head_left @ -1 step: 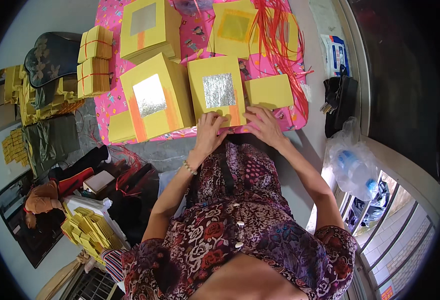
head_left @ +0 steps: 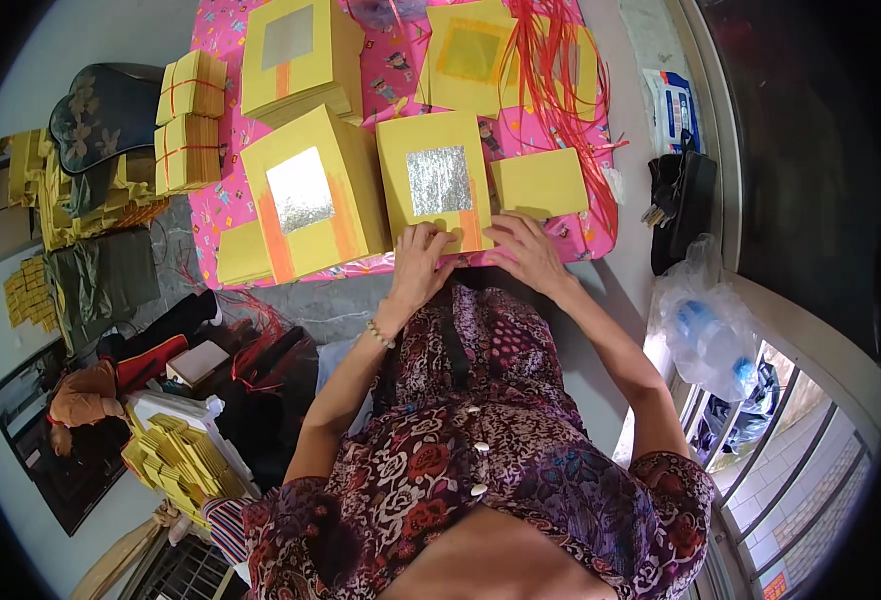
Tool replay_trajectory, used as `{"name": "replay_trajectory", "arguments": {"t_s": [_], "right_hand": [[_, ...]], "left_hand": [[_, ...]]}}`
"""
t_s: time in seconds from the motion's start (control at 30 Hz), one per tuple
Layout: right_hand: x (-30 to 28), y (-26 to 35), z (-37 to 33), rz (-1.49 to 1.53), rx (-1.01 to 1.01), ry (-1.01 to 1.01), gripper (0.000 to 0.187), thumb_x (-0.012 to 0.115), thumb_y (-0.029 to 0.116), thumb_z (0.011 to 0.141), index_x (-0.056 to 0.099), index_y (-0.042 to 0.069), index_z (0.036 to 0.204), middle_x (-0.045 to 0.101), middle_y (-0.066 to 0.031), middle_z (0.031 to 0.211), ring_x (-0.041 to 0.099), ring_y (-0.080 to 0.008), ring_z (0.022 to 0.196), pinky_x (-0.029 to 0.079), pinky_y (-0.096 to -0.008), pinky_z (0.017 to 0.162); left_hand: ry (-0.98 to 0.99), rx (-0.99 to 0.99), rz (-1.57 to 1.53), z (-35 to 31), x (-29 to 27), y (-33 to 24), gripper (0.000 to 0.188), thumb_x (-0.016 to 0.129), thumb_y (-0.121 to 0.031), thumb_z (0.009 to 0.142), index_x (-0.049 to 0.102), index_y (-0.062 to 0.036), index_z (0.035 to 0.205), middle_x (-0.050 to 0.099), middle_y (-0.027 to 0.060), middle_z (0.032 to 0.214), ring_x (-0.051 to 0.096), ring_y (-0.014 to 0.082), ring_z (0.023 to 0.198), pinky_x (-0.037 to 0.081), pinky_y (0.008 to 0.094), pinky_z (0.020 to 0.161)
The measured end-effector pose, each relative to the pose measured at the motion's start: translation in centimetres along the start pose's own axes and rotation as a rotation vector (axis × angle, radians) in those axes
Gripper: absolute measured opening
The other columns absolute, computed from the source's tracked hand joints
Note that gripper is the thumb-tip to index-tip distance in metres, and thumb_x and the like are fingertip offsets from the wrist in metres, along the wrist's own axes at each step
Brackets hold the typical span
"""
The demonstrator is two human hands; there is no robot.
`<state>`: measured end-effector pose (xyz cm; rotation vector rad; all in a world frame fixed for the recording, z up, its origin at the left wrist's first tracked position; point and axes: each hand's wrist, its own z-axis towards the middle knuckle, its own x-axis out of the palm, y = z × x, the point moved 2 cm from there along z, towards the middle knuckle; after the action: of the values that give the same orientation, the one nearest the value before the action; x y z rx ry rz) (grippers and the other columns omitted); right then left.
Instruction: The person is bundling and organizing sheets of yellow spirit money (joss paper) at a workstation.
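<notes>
In front of me lies a yellow paper stack (head_left: 434, 132), its top sheet bearing a silver foil square (head_left: 439, 181) and an orange strip. At its near left corner my left hand (head_left: 423, 262) is closed, curled fingers on the sheet and the thumb by the near edge. My right hand (head_left: 529, 255) is open at the near right corner, fingertips touching the side with the fingers a little apart. Left of this stands a taller yellow stack (head_left: 366, 190) with foil and orange bands. A plain yellow paper pile (head_left: 541, 183) sits to the right.
A pink patterned cloth (head_left: 394, 75) covers the table. Beyond are another foil-topped stack (head_left: 301, 85), orange-marked sheets (head_left: 461, 60) and loose red strings (head_left: 551, 50). Tied yellow bundles (head_left: 189, 150) lie at the left, near a dark chair back (head_left: 101, 115). A plastic bag (head_left: 701, 330) hangs at the right.
</notes>
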<state>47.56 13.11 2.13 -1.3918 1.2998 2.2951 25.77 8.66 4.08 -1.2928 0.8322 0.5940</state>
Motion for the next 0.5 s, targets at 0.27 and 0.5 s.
{"name": "replay_trajectory", "arguments": {"t_s": [0.27,0.5], "right_hand": [[0.3,0.0,0.9,-0.023,-0.042,-0.015,0.034,0.073,0.022,0.078,0.065,0.010,0.110,0.057,-0.0074,0.118,0.053,-0.0273,0.116,0.048,-0.0402,0.091],[-0.4,-0.3,1.4,0.240,0.128,0.030,0.015,0.073,0.018,0.080,0.072,0.006,0.089,0.062,-0.0095,0.110,0.062,-0.0273,0.097,0.051,-0.0380,0.081]], "left_hand": [[0.001,0.028,-0.020,0.5,0.2,0.4,0.031,0.077,-0.012,0.072,0.065,-0.0103,0.101,0.056,0.0072,0.103,0.051,0.0295,0.099,0.043,0.0416,0.085],[0.026,-0.065,-0.249,0.9,-0.1,1.5,0.018,0.079,-0.012,0.071,0.069,-0.0049,0.085,0.061,0.0071,0.097,0.053,0.0290,0.095,0.047,0.0378,0.084]]}}
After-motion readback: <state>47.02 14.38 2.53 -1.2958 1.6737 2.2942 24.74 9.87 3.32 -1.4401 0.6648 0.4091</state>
